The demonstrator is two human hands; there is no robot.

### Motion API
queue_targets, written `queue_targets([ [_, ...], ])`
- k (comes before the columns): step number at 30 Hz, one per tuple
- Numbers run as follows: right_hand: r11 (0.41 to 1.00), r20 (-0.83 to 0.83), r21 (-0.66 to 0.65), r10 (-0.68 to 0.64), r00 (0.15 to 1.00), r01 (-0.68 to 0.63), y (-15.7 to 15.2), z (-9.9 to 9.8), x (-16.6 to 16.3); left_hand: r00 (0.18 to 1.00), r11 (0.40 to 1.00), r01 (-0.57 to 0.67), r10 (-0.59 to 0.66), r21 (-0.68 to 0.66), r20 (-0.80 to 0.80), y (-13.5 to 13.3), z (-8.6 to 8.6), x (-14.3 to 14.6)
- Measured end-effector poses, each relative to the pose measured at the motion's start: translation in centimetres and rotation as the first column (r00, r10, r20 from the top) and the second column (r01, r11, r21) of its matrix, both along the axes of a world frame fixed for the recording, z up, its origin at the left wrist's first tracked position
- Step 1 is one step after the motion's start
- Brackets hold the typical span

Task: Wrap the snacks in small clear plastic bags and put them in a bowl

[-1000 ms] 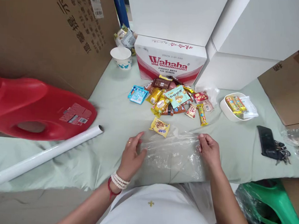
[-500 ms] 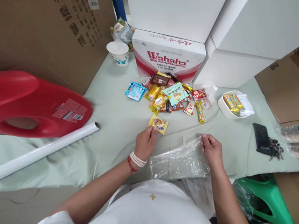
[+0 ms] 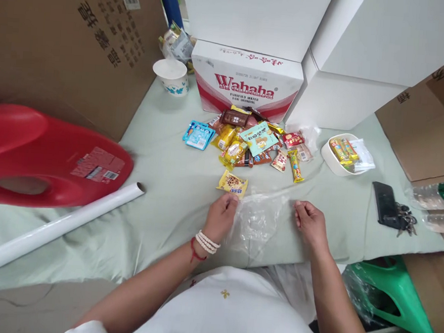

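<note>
A clear plastic bag [image 3: 258, 220] is stretched between my two hands over the pale green cloth [image 3: 167, 183]. My left hand [image 3: 221, 216], with a bead bracelet at the wrist, pinches the bag's left edge. My right hand [image 3: 309, 224] pinches its right edge. Just beyond my left hand lies a yellow cookie packet [image 3: 232, 183]. Farther back sits a pile of several snack packets [image 3: 254, 143], with blue packets [image 3: 197, 135] at its left.
A Wahaha carton [image 3: 246, 82] and white boxes stand at the back. A paper cup [image 3: 170, 75], a red plastic stool [image 3: 48, 154] and a white roll [image 3: 54, 228] are to the left. A white bowl [image 3: 336, 157], phone with keys [image 3: 391, 211], bottles [image 3: 438, 194] and a green stool [image 3: 395, 295] are to the right.
My left hand let go of the bag, reached to the yellow cookie packet, then came back and took the bag's left edge. The bag is now bunched narrower between both hands.
</note>
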State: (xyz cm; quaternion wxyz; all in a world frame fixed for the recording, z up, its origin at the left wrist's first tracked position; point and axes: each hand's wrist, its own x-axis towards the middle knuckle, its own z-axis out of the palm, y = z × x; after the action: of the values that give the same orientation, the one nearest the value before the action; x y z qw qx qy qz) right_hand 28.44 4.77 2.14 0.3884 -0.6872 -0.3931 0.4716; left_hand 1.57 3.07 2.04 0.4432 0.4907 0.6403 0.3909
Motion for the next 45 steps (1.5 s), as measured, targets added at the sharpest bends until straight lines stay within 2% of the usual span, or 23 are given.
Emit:
queue_targets([
  [2, 1.0, 0.005, -0.015, -0.021, 1.0, 0.021, -0.3, -0.2, 0.6, 0.982, 0.994, -0.101, 0.105, -0.033, 0.159, 0.0, -0.2, -0.8],
  [4, 1.0, 0.009, 0.006, -0.014, 1.0, 0.014, -0.3, -0.3, 0.9, 0.967, 0.993, -0.119, 0.122, -0.027, 0.225, -0.3, 0.0, -1.1],
  [7, 0.992, -0.008, 0.095, 0.08, 0.997, -0.079, 0.1, -0.1, 0.4, 0.981, 0.996, -0.073, 0.062, 0.056, 0.185, -1.1, 0.3, -0.7],
  [10, 0.967, 0.055, 0.172, 0.182, 0.982, -0.188, 1.3, 0.0, -1.5, 0.988, 0.996, -0.008, -0.006, 0.092, 0.154, -1.7, 0.4, 0.1],
  [13, 0.939, 0.132, 0.118, 0.307, 0.943, -0.322, 2.8, -0.1, -3.5, 0.977, 0.998, 0.0, -0.012, 0.056, 0.214, -2.0, 0.2, 0.3],
  [15, 0.925, 0.124, 0.062, 0.366, 0.922, -0.375, 3.4, -0.1, -4.2, 0.958, 0.999, -0.047, 0.046, -0.003, 0.284, -2.0, 0.0, -0.1],
  [20, 0.955, 0.112, 0.008, 0.293, 0.95, -0.296, 3.7, 0.5, -2.4, 0.891, 0.954, -0.282, 0.3, -0.102, 0.34, -2.0, -0.3, -2.4],
  [23, 0.934, 0.08, -0.069, 0.354, 0.932, -0.349, 4.0, 1.1, -0.2, 0.869, 0.92, -0.367, 0.392, -0.139, 0.303, -2.3, -0.4, -3.8],
  [25, 0.909, 0.05, -0.118, 0.407, 0.912, -0.399, 4.5, 1.3, 1.0, 0.89, 0.915, -0.376, 0.401, -0.148, 0.219, -2.7, -0.7, -4.5],
  [27, 0.884, 0.051, -0.141, 0.456, 0.889, -0.445, 5.2, 1.3, 2.0, 0.922, 0.921, -0.383, 0.385, -0.069, 0.026, -3.2, -0.9, -5.0],
  [28, 0.873, 0.067, -0.147, 0.478, 0.876, -0.465, 5.7, 1.3, 2.3, 0.919, 0.926, -0.376, 0.377, 0.025, -0.116, -3.5, -1.0, -5.2],
  [30, 0.852, 0.123, -0.157, 0.518, 0.846, -0.499, 6.8, 0.9, 2.9, 0.827, 0.918, -0.281, 0.38, 0.28, -0.414, -4.1, -1.3, -5.6],
  [32, 0.826, 0.2, -0.173, 0.563, 0.802, -0.537, 8.0, 0.5, 3.3, 0.707, 0.886, -0.012, 0.335, 0.463, -0.623, -4.4, -1.5, -5.7],
  [33, 0.806, 0.248, -0.19, 0.592, 0.767, -0.561, 8.6, 0.4, 3.6, 0.666, 0.857, 0.161, 0.271, 0.489, -0.695, -4.5, -1.6, -5.6],
  [35, 0.763, 0.376, -0.234, 0.642, 0.668, -0.602, 9.8, 0.7, 4.1, 0.606, 0.765, 0.461, 0.099, 0.45, -0.79, -4.3, -1.7, -5.4],
  [37, 0.743, 0.551, -0.208, 0.627, 0.552, -0.636, 10.4, 1.9, 4.7, 0.559, 0.7, 0.603, -0.029, 0.383, -0.829, -4.0, -1.8, -5.1],
  [38, 0.73, 0.643, -0.153, 0.585, 0.494, -0.666, 10.4, 2.7, 4.8, 0.548, 0.7, 0.619, -0.061, 0.355, -0.834, -3.8, -1.9, -5.0],
  [39, 0.696, 0.72, -0.082, 0.536, 0.441, -0.713, 10.2, 3.7, 4.8, 0.544, 0.712, 0.618, -0.081, 0.333, -0.835, -3.7, -1.9, -4.8],
  [41, 0.548, 0.806, 0.028, 0.482, 0.343, -0.836, 9.3, 5.7, 4.0, 0.546, 0.748, 0.593, -0.103, 0.297, -0.831, -3.6, -2.1, -4.6],
  [43, 0.366, 0.827, 0.027, 0.515, 0.226, -0.93, 7.9, 6.9, 2.3, 0.555, 0.781, 0.57, -0.138, 0.255, -0.82, -3.6, -2.2, -4.4],
  [45, 0.236, 0.823, -0.016, 0.554, 0.122, -0.972, 7.0, 6.8, 0.1, 0.568, 0.806, 0.554, -0.183, 0.208, -0.803, -3.8, -2.4, -4.3],
])
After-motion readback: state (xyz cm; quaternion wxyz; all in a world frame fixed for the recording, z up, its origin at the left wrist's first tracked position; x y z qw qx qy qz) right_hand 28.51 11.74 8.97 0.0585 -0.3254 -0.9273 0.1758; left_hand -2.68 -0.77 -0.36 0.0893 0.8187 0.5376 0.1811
